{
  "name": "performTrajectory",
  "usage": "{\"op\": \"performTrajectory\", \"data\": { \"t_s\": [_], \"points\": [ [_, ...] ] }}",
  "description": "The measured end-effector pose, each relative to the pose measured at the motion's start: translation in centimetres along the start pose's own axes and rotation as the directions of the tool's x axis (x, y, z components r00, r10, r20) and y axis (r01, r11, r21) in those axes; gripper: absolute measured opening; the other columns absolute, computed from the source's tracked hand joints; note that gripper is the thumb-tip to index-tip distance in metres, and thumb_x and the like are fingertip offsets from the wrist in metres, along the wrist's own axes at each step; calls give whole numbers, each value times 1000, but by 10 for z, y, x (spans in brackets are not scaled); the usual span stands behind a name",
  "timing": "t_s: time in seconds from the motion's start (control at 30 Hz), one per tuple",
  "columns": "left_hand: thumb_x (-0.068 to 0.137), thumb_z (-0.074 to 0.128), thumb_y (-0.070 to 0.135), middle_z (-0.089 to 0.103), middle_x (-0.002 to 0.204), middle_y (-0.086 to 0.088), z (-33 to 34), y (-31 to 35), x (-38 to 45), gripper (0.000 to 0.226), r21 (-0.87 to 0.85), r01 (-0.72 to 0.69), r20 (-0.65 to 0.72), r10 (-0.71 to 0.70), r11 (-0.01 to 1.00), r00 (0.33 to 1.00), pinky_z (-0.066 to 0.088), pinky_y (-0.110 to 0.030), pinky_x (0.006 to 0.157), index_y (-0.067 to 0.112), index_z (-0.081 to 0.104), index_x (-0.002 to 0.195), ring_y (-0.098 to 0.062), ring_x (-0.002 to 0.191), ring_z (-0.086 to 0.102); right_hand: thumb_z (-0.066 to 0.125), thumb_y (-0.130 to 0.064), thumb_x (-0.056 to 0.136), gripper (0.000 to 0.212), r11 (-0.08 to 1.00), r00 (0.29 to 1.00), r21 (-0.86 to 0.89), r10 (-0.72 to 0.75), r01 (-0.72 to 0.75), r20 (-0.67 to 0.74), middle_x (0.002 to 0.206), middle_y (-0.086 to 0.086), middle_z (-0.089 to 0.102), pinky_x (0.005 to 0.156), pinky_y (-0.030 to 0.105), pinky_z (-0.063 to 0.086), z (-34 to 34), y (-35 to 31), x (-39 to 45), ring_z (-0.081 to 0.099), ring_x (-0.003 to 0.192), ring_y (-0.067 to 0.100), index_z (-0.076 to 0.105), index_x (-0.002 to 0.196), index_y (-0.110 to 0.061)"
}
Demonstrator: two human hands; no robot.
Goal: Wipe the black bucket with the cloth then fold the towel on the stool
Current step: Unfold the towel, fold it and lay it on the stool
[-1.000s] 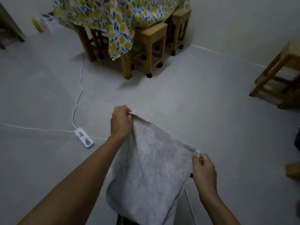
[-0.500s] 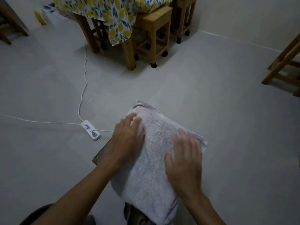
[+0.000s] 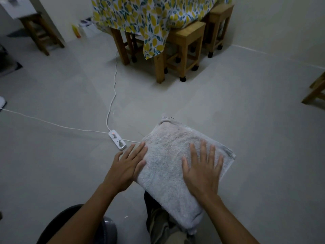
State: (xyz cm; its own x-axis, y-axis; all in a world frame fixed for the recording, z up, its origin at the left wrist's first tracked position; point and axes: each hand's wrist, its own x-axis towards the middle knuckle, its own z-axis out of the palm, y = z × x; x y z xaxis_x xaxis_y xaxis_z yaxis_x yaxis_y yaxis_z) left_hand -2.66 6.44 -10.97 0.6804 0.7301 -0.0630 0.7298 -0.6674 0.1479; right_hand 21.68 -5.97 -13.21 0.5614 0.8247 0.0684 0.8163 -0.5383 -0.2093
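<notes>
A pale grey towel (image 3: 174, 152) lies folded into a thick rectangle in front of me, covering whatever it rests on; the stool under it is hidden. My right hand (image 3: 202, 169) lies flat on the towel's right half, fingers spread. At the towel's left edge rests my left hand (image 3: 126, 166), flat with fingers apart and fingertips touching the cloth. Neither hand holds anything. The black bucket (image 3: 107, 231) shows as a dark rounded rim at the bottom left, partly behind my left forearm.
A white power strip (image 3: 117, 142) with cables lies on the floor just left of the towel. Behind stands a table with a lemon-print cloth (image 3: 149, 20) and wooden stools (image 3: 186, 50). Another stool (image 3: 314, 92) sits at the right edge.
One second ago both hands held the towel up by its corners. It now lies folded flat, and my hands have slid outward over it, the left reaching its left edge.
</notes>
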Motion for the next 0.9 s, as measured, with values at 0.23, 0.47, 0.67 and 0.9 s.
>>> {"op": "performTrajectory", "data": {
  "t_s": [0.23, 0.47, 0.67, 0.9],
  "points": [
    [92, 60, 42, 38, 156, -7, 1, -45, 9, 59, 174, 350, -9, -354, 920, 935, 46, -59, 85, 36, 34, 144, -32, 132, 46, 45, -57, 97, 66, 1000, 998, -16, -4, 3, -63, 170, 7, 23, 122, 64, 12, 0, -3, -1, 20, 157, 36, 42, 157, -29],
    [98, 52, 32, 54, 135, -9, -42, 38, 100, 34, -22, 33, -327, -38, 999, 944, 44, -45, 96, 18, 54, 129, -29, 116, 55, 42, -59, 98, 67, 999, 998, -45, -13, 10, -66, 172, 6, 18, 123, 63, 10, 4, -1, -1, 14, 158, 34, 37, 159, -30],
    [95, 20, 70, 11, 166, -5, 4, 74, 130, 65, -72, -5, 13, 6, 997, 1000, 24, -58, 117, 38, 22, 151, -31, 152, 10, 36, -61, 100, 68, 999, 999, -39, -12, 11, -43, 173, 3, 11, 123, 63, 10, 6, 0, 0, 7, 160, 32, 30, 161, -32],
    [91, 10, 79, -3, 168, 1, 22, 77, 127, 77, -48, 40, -68, -43, 998, 997, 10, -58, 121, 40, 11, 157, -25, 154, -6, 38, -60, 100, 68, 998, 998, -57, -14, 11, -55, 173, 4, 12, 124, 62, 9, 8, 3, 0, 8, 160, 31, 29, 161, -33]
  ]
}}
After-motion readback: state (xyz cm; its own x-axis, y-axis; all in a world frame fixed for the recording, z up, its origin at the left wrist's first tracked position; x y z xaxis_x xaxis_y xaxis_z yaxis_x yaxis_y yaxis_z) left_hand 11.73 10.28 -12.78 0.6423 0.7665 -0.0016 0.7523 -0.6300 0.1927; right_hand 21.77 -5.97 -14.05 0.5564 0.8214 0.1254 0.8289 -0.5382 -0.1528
